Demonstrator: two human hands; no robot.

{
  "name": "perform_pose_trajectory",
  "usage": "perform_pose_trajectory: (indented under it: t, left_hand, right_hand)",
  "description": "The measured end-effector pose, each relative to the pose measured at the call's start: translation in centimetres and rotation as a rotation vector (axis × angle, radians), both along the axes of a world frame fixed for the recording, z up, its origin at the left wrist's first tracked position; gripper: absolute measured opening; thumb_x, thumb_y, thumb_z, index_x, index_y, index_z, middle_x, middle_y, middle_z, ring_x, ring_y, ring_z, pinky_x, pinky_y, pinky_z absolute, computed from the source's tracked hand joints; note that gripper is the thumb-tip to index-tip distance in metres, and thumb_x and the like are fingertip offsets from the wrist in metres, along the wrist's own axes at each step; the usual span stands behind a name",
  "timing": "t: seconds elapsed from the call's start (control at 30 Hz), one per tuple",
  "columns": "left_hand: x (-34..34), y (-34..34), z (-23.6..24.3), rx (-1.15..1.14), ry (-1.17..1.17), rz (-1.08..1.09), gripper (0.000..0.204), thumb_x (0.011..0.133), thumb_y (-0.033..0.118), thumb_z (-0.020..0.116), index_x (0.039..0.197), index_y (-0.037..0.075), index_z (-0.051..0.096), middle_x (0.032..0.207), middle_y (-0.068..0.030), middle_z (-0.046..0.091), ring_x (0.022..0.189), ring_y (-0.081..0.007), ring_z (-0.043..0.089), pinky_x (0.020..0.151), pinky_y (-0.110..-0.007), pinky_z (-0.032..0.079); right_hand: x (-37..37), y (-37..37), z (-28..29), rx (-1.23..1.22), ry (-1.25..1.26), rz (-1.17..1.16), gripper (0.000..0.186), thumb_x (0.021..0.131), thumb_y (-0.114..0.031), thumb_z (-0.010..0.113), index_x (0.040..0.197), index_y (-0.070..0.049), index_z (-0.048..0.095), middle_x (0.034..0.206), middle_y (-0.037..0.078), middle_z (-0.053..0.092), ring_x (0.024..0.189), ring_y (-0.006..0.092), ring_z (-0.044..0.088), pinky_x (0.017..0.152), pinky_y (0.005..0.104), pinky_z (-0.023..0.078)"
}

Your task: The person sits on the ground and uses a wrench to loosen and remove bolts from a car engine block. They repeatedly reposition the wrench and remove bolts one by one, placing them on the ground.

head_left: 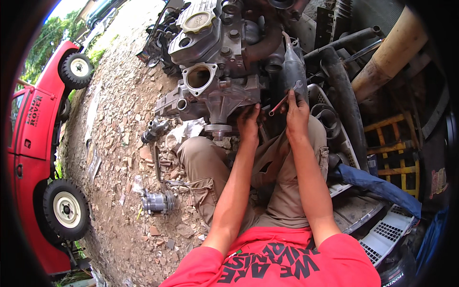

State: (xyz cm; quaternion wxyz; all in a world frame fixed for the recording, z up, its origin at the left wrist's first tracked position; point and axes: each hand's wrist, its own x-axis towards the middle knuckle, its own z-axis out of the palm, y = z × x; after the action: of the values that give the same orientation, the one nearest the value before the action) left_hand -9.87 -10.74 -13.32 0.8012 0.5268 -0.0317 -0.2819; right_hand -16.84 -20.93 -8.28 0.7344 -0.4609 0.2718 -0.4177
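A greasy metal engine (224, 91) stands in front of me, with a round filler cap (197, 22) on its top cover and a pulley-like flange (218, 129) low at its near side. My left hand (248, 125) reaches to the engine's lower right edge, its fingers curled against the housing; what they pinch is hidden. In my right hand (297, 117) is a thin reddish ring wrench (278, 106), its ring end pointing down to the left, apart from the engine. Just beyond that hand a grey spouted bottle (293, 69) stands upright beside the engine.
Stony ground (129, 129) spreads to the left, where a cylindrical metal part (159, 203) and a small dark fitting (154, 130) lie. A red off-road vehicle (38, 119) is parked far left. Pipes, a thick bamboo pole (389, 55) and a yellow crate (394, 148) crowd the right.
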Motion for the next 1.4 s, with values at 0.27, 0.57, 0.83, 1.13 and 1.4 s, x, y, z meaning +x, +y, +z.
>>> perform_pose_trajectory:
  t: [0.27, 0.57, 0.83, 1.13, 1.4]
  left_hand:
    - [0.8, 0.2, -1.2, -0.087, 0.182, -0.099, 0.031, 0.089, 0.037, 0.062, 0.103, 0.009, 0.062, 0.085, -0.0025, 0.066, 0.07, -0.0123, 0.061, 0.059, -0.028, 0.039]
    - [0.7, 1.1, -0.2, -0.013, 0.098, -0.077, 0.031, 0.087, 0.033, 0.065, 0.104, 0.007, 0.062, 0.091, -0.0044, 0.068, 0.072, -0.0125, 0.061, 0.059, -0.027, 0.04]
    - [-0.2, 0.4, -0.6, 0.078, -0.109, 0.134, 0.026, 0.083, 0.024, 0.073, 0.098, 0.003, 0.068, 0.08, -0.002, 0.067, 0.06, -0.0066, 0.056, 0.05, -0.021, 0.039]
    - [-0.2, -0.5, -1.8, 0.01, -0.104, 0.188, 0.02, 0.085, 0.023, 0.072, 0.092, 0.004, 0.07, 0.07, 0.0019, 0.063, 0.056, -0.0051, 0.053, 0.047, -0.021, 0.038]
    - [-0.1, 0.3, -1.2, -0.084, 0.006, 0.132, 0.023, 0.087, 0.024, 0.069, 0.099, 0.005, 0.068, 0.082, 0.0022, 0.064, 0.065, -0.0056, 0.055, 0.05, -0.022, 0.039]
  right_hand:
    - [0.2, -0.1, -0.5, 0.157, 0.012, 0.033, 0.028, 0.098, -0.027, 0.052, 0.094, 0.0, 0.057, 0.075, 0.004, 0.054, 0.061, 0.0141, 0.058, 0.057, 0.0278, 0.051]
    - [0.7, -0.2, -3.1, 0.099, 0.257, 0.083, 0.034, 0.099, -0.03, 0.048, 0.094, 0.002, 0.056, 0.08, 0.009, 0.06, 0.066, 0.0196, 0.065, 0.059, 0.031, 0.055]
    - [0.4, 0.1, -2.6, 0.531, 0.125, 0.243, 0.031, 0.101, -0.029, 0.041, 0.108, 0.0, 0.051, 0.087, 0.013, 0.062, 0.077, 0.0282, 0.065, 0.072, 0.0404, 0.054]
    - [0.9, 1.7, -2.7, -0.034, 0.176, 0.106, 0.025, 0.099, -0.025, 0.046, 0.099, -0.001, 0.055, 0.086, 0.013, 0.063, 0.078, 0.029, 0.065, 0.066, 0.0391, 0.05]
    - [0.1, 2.9, 1.0, -1.032, 0.23, 0.138, 0.011, 0.093, -0.01, 0.054, 0.099, 0.0, 0.055, 0.085, 0.017, 0.059, 0.079, 0.0382, 0.06, 0.066, 0.0414, 0.048]
